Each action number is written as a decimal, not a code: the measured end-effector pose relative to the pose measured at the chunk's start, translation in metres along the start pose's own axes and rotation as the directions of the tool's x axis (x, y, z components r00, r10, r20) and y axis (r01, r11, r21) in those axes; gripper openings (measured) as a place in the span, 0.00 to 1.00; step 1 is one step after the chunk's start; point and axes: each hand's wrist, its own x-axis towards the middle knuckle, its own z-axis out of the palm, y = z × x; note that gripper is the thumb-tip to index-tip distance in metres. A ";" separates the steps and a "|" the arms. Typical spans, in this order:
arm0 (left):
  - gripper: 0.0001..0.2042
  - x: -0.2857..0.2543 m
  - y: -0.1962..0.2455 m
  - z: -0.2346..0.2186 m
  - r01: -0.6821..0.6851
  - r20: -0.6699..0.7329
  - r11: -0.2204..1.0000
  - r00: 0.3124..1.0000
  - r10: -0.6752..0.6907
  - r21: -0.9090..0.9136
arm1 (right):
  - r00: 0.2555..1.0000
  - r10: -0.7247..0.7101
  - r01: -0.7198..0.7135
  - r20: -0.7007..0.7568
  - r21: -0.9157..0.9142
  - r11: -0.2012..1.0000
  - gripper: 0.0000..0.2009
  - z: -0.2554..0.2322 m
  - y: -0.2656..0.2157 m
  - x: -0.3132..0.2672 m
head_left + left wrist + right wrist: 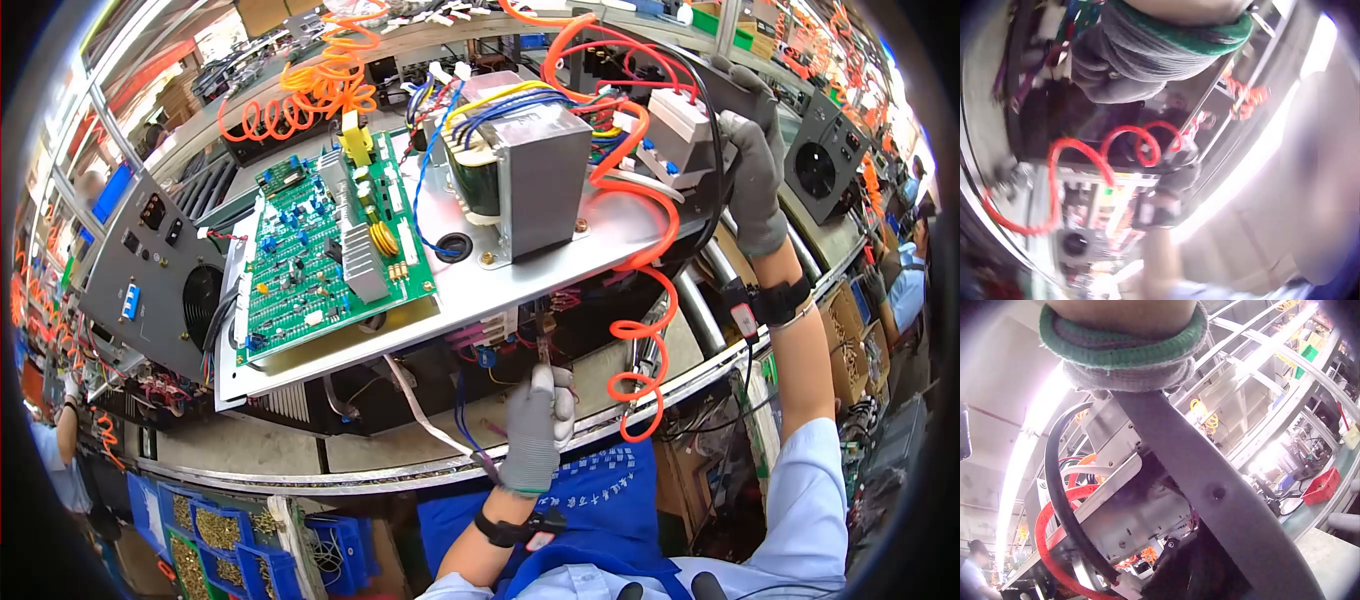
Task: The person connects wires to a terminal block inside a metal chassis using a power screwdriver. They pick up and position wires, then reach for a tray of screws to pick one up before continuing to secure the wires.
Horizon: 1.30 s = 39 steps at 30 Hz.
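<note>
My gloved left hand (535, 430) is low at the front of the chassis, below the raised metal plate (490, 285), fingers curled. A narrow brownish piece (543, 345) rises from its fingertips toward the wiring inside; I cannot tell what kind it is. In the left wrist view the same glove (1129, 59) hides most of what it touches. On the plate are a green circuit board (310, 250) and a large transformer (520, 170). At the right my gloved right hand (755, 175) grips the edge of a dark grey panel (1210, 481), beside a black cable (1063, 487).
An orange coiled hose (645, 330) hangs over the plate's right side. Grey fan panels stand at left (150, 260) and right (822, 155). Blue bins (225, 530) of small brass-coloured parts sit below the bench edge. Conveyor rollers (700, 310) show at the right.
</note>
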 end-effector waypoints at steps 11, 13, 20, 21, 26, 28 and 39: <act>0.20 0.001 0.046 -0.042 -0.281 0.154 0.378 0.930 0.333 0.882 | 0.988 0.156 -0.148 -0.004 0.299 0.943 0.19 0.005 -0.008 -0.001; 0.21 -0.007 0.068 -0.036 -0.213 0.155 0.130 0.922 0.356 0.968 | 0.986 0.166 -0.161 0.009 0.291 0.943 0.19 0.002 -0.005 -0.002; 0.17 -0.003 0.109 -0.027 -0.200 0.324 -0.330 0.866 0.381 0.922 | 0.988 0.155 -0.154 0.016 0.262 0.953 0.19 0.002 -0.004 -0.002; 0.17 -0.004 0.111 -0.024 -0.198 0.324 -0.333 0.865 0.384 0.922 | 0.985 0.175 -0.168 -0.002 0.263 0.950 0.17 0.002 -0.003 -0.002; 0.10 -0.026 0.125 0.015 -0.066 0.224 -0.522 0.943 0.245 0.851 | 0.996 0.086 -0.087 0.018 0.134 0.987 0.22 0.005 -0.009 -0.003; 0.09 -0.035 0.128 0.035 -0.092 0.285 -0.586 0.927 0.245 0.805 | 0.992 0.130 -0.127 0.003 0.205 0.971 0.23 0.008 -0.013 -0.001; 0.05 -0.028 0.131 0.099 -0.118 0.371 -0.962 0.928 -0.019 0.245 | 0.992 0.111 -0.120 0.061 0.153 0.981 0.13 -0.007 0.006 -0.005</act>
